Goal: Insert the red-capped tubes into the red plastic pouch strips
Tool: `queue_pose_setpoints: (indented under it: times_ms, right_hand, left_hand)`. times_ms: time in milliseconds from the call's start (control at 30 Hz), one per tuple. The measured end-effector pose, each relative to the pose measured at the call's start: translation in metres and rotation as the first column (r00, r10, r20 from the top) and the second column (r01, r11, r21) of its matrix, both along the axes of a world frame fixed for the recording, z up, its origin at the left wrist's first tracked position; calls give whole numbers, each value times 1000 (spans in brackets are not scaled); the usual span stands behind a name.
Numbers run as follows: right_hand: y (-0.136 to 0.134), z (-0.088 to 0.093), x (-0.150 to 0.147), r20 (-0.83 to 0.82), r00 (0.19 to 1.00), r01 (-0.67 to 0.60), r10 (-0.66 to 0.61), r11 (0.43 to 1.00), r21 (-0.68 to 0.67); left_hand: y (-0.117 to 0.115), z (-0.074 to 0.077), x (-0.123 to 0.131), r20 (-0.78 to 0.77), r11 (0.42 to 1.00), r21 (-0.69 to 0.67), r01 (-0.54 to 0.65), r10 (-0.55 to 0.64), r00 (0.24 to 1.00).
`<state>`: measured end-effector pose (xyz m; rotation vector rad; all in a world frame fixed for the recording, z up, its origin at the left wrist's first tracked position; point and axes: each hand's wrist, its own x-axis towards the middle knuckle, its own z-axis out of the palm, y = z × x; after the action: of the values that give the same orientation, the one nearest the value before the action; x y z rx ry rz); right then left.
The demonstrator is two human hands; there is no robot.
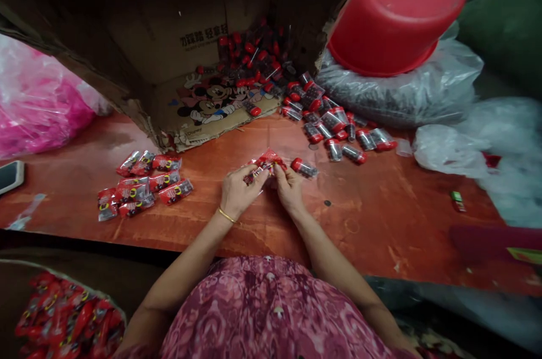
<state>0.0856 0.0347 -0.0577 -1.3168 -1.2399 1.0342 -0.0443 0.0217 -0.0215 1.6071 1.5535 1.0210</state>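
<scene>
Both hands meet over the middle of the reddish table (237,223). My left hand (240,189), with a gold bangle at its wrist, closes on a small red printed plastic packet (267,160). The fingers of my right hand (288,187) pinch the packet's right side. What is inside the packet is partly hidden by my fingers. Just right of my right hand lies a clear tube with a red cap and dark contents (304,167). To the left, several filled red packets (133,189) lie in a loose group.
An open cardboard box (169,105) on its side spills several red-capped tubes (334,119) onto the table. A red tub (398,14) rests on a plastic sack (381,93). A phone (11,176) lies far left; a container of red packets (68,319) stands below the edge.
</scene>
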Motion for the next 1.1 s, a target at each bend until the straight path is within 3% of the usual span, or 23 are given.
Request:
queue_pose_setpoints:
  times_ms: [67, 167, 267, 400, 467, 533, 600, 667, 833, 933, 1100]
  right_hand:
    - [-5, 5, -5, 40, 998, -54, 53, 999, 9]
    - [-11, 13, -13, 111, 989, -103, 100, 995, 18]
    - [-13, 22, -6, 191, 974, -132, 122, 990, 44]
    - [-4, 26, 40, 395, 916, -124, 73, 986, 107]
    - [2, 20, 70, 714, 700, -123, -5, 984, 128]
    - [5, 9, 94, 864, 503, -102, -34, 990, 99]
    - [6, -1, 107, 893, 449, -104, -34, 990, 90]
    - [1, -6, 108, 848, 530, -121, -32, 986, 113]
    - [-28, 12, 81, 447, 895, -67, 11, 992, 110]
    - [-44, 27, 66, 253, 966, -67, 52, 996, 50]
    - [-56, 36, 56, 107, 991, -69, 74, 996, -50]
  left_hand:
    - [1, -1, 6, 277, 993, -114, -26, 56, 959]
    - [4, 0, 15, 602, 962, -267, -61, 216, 769]
    - [6, 5, 16, 712, 914, -401, -54, 348, 610]
    - [6, 10, 8, 709, 869, -493, -39, 427, 561]
    - [5, 11, 4, 704, 847, -531, -16, 452, 548]
    - [5, 12, 3, 711, 826, -563, 23, 469, 524]
    - [4, 13, 4, 720, 811, -582, 58, 480, 502]
    - [2, 14, 6, 730, 804, -589, 86, 483, 484]
    - [-2, 17, 8, 743, 808, -578, 113, 463, 483]
    - [-4, 19, 10, 728, 802, -583, 129, 446, 521]
    - [-5, 19, 14, 734, 812, -574, 106, 452, 506]
